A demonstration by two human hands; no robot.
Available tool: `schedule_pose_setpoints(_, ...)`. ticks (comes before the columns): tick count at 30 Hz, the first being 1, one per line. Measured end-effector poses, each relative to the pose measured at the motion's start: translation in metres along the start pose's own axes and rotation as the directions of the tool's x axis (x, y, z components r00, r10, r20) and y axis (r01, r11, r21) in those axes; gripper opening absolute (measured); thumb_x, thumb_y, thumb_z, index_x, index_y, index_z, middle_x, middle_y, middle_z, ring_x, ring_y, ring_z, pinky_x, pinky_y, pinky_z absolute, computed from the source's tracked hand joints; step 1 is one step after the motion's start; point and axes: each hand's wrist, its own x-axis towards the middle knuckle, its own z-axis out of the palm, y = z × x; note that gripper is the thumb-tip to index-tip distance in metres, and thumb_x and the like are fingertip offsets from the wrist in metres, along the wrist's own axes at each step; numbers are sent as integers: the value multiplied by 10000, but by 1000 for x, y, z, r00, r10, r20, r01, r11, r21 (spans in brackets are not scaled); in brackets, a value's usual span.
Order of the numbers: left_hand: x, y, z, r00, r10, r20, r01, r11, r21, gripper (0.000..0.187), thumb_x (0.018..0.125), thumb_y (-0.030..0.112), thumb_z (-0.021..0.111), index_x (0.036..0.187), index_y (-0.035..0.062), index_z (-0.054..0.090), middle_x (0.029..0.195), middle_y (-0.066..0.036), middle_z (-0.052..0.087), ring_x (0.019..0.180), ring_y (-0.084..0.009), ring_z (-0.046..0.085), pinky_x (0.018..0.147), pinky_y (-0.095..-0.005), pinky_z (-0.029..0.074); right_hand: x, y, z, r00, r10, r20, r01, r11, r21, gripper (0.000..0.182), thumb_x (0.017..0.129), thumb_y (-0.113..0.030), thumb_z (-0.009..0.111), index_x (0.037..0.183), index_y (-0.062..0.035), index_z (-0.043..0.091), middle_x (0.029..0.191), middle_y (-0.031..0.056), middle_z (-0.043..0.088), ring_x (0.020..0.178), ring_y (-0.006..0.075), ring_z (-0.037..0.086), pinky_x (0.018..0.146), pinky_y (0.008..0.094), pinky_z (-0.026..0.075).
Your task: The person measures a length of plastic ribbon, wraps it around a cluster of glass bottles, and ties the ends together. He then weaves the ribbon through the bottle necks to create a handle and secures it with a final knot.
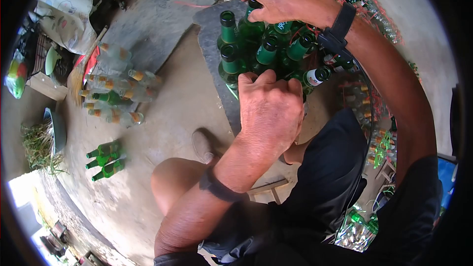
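A tight cluster of green glass bottles (268, 49) with dark caps stands on a dark slab (209, 34) in front of me. My left hand (270, 111) presses against the near side of the cluster, its fingers curled over the necks of the closest bottles. My right hand (286, 1), with a dark watch strap on the wrist, reaches over the far side. It closes around the top of one green bottle (252, 22). What lies under either palm is hidden.
On the concrete floor at left lie a pile of clear bottles (116, 86) and three green bottles (106, 160). Sacks (66, 17) sit at top left. More bottles with red strings (367, 103) are at right. My shoe (202, 145) and knee are below the slab.
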Motion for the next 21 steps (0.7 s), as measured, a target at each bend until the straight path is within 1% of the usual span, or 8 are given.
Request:
schedule_pose_setpoints(3,0,0,0,1000,-7,16,7,1000,2,273,700,220,819,807,82,609,748,-63,639,842,-286,620,860,-482,455,-9,3,-7,994,-88,-66,91,995,39,427,815,-308,767,1125,-24,694,926,224,712,939,408,694,833,515,527)
schedule_pose_setpoints(5,-1,1,-2,1000,-17,-22,16,999,-27,271,694,212,825,807,87,613,757,-73,640,844,-293,622,878,-481,457,-25,-7,-26,885,-267,-382,268,962,-53,312,941,-229,635,1014,74,664,789,155,627,745,309,631,650,431,480)
schedule_pose_setpoints(6,0,1,-3,1000,-22,-14,21,1000,-18,267,700,216,828,815,93,621,757,-78,637,843,-292,624,886,-474,459,-32,-20,-45,966,-140,-219,136,990,-33,353,909,-232,629,1036,97,596,912,222,614,898,402,622,762,499,472)
schedule_pose_setpoints(10,0,1,-4,1000,-11,-18,12,1000,18,281,714,229,839,861,93,643,760,-82,641,840,-292,630,882,-467,471,-49,-48,-64,996,-82,-27,86,944,320,244,919,-209,611,952,23,544,819,179,509,805,346,545,746,455,438)
schedule_pose_setpoints(11,0,1,-4,1000,-4,-7,4,1000,12,281,714,229,839,861,93,643,760,-82,641,840,-292,630,882,-467,471,-49,-48,-48,996,-49,-73,59,989,139,317,803,-275,721,971,-7,709,903,216,716,878,424,693,766,515,536)
schedule_pose_setpoints(13,0,-1,-4,1000,18,-22,-18,1000,26,306,711,228,845,911,87,661,777,-89,658,860,-290,638,876,-470,473,-63,-60,-45,997,-6,72,-2,994,110,397,816,-349,747,1031,-18,714,930,229,704,896,416,692,789,519,529)
schedule_pose_setpoints(19,-2,-4,-7,998,54,11,-55,998,29,348,704,186,851,983,64,683,805,-68,694,915,-289,652,892,-452,453,-85,-48,-4,974,-195,-116,200,979,37,198,830,-211,687,894,-35,620,902,158,632,945,371,633,824,482,498)
schedule_pose_setpoints(21,-1,-4,-11,998,53,42,-53,999,10,360,704,169,850,1003,51,686,807,-69,696,924,-287,647,886,-448,452,-88,-47,-1,903,-288,-319,318,947,44,203,825,-204,693,912,-32,628,912,154,643,945,368,640,829,478,504)
